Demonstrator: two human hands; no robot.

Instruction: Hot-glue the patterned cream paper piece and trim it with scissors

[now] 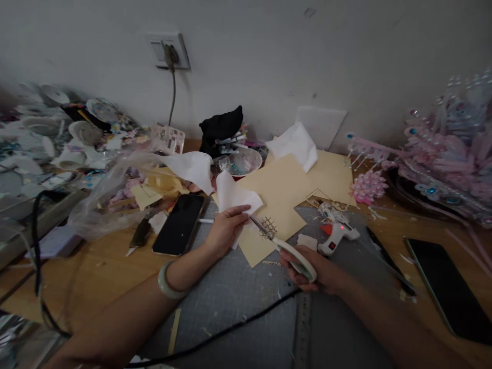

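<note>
Landmark: white hot-glue gun (338,236) on the desk.

- Left of it, white-handled scissors (286,246): handle loops mostly covered by the right hand's fingers (303,269); blade tips run under the white paper scrap (234,197).
- Far left: heap of pale round objects (42,133), blurred; items not identifiable.
- Right: black flat phone (449,289), lower corner cut by the frame edge.
- Far right: pink beaded ornament (449,159), cut by the right edge, detail smeared.
- Both forearms leave the bottom edge.
</note>
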